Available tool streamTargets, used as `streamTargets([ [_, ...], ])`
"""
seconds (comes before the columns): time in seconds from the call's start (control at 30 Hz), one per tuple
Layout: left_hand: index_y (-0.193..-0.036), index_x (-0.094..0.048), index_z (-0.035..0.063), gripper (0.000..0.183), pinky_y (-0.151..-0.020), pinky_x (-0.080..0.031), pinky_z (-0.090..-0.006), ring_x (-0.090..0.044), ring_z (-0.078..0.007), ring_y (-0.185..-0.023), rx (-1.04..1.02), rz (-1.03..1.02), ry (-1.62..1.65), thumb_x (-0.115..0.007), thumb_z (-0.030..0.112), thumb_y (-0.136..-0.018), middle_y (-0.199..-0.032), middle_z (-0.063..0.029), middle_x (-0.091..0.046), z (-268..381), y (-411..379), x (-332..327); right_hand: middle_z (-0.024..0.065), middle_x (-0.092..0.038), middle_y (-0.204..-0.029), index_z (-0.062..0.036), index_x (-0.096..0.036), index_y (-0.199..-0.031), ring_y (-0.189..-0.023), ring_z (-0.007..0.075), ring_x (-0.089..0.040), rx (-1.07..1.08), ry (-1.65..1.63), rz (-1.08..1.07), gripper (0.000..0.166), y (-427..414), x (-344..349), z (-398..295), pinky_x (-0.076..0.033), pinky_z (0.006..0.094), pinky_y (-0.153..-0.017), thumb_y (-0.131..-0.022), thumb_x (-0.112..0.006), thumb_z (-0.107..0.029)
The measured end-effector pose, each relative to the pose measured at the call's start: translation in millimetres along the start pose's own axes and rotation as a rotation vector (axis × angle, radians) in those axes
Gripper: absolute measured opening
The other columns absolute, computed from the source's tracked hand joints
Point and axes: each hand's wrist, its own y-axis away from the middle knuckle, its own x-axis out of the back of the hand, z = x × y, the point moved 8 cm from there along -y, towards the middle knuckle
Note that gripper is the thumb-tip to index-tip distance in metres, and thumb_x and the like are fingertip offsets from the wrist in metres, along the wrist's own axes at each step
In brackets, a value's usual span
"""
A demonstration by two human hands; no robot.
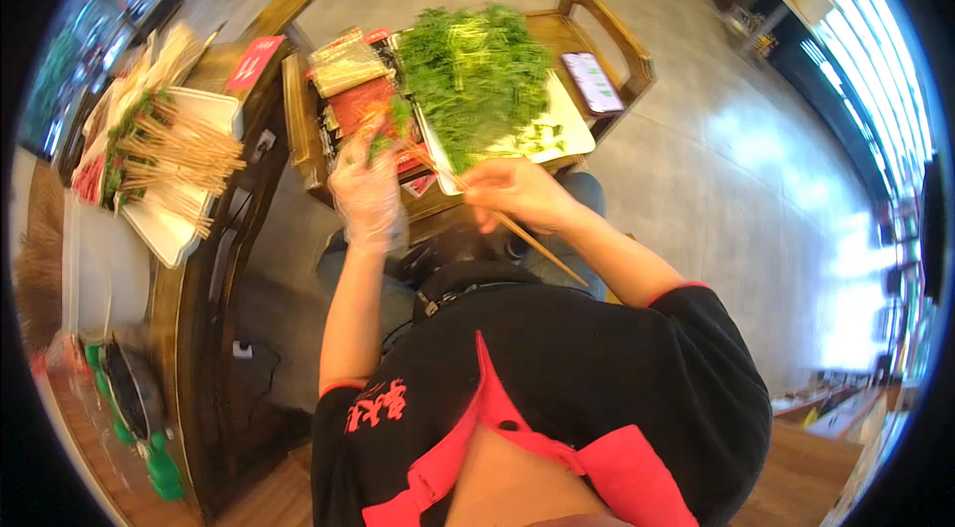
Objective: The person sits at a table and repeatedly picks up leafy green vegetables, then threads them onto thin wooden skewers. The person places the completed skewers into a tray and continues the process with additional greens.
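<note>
My left hand (367, 193), in a clear plastic glove, pinches a small blurred bundle of reddish meat and green herb (384, 135). My bare right hand (515, 191) holds a thin wooden skewer (543, 249) between thumb and fingers. The skewer's upper end reaches the bundle; its lower end slants towards my lap. Just beyond my hands, a heap of leafy green herbs, likely coriander (474, 79), covers much of a white tray (571, 126). Cut pieces lie at its near side. Behind my left hand are a flat red slab of meat (361, 103) and a pale yellowish package (348, 65).
A phone (592, 82) with its screen lit lies right of the tray, on a wooden chair (638, 53). On a wooden table (257, 79) at left, a white tray (175, 240) bears many filled skewers (179, 147). A red card (254, 62) with writing lies near them.
</note>
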Motion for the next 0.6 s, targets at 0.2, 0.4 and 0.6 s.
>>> streamTargets([
  [0.2, -0.108, -0.063, 0.0016, 0.035, -0.081, -0.049, -0.0302, -0.063, -0.0196, -0.094, -0.037, -0.046, 0.019, -0.062, -0.008, -0.075, -0.105, -0.0120, -0.065, -0.4, 5.7, -5.7, 0.0085, -0.059, -0.072, 0.0072, -0.059, -0.093, -0.056, 0.0126, -0.055, -0.019, -0.066, 0.024, 0.014, -7.3, 11.0, 17.0, -0.046, 0.0253, -0.048, -0.086, -0.059, -0.004],
  [0.4, -0.133, -0.042, 0.0044, 0.054, -0.089, -0.045, -0.0304, -0.055, -0.0182, -0.105, 0.287, -0.231, 0.448, -0.057, -0.004, -0.082, -0.122, -0.0117, -0.054, -3.1, 2.9, -25.8, 0.0077, -0.059, -0.071, 0.0077, -0.059, -0.092, -0.055, 0.0110, -0.055, 0.003, 0.095, 0.161, 0.016, 2.8, 26.7, -0.1, -0.047, 0.0246, -0.049, -0.088, -0.058, -0.008],
  [0.6, -0.139, -0.028, 0.0119, 0.056, -0.092, -0.044, -0.0380, -0.052, -0.0233, -0.111, 0.487, -0.019, 1.175, -0.041, 0.044, -0.095, -0.121, -0.0105, -0.053, -19.5, -10.0, -43.5, 0.0030, -0.057, -0.062, 0.0033, -0.063, -0.093, -0.052, 0.0083, -0.053, 0.041, 0.248, 0.196, 0.015, 6.0, 23.5, -1.4, -0.044, 0.0220, -0.047, -0.089, -0.057, -0.010],
])
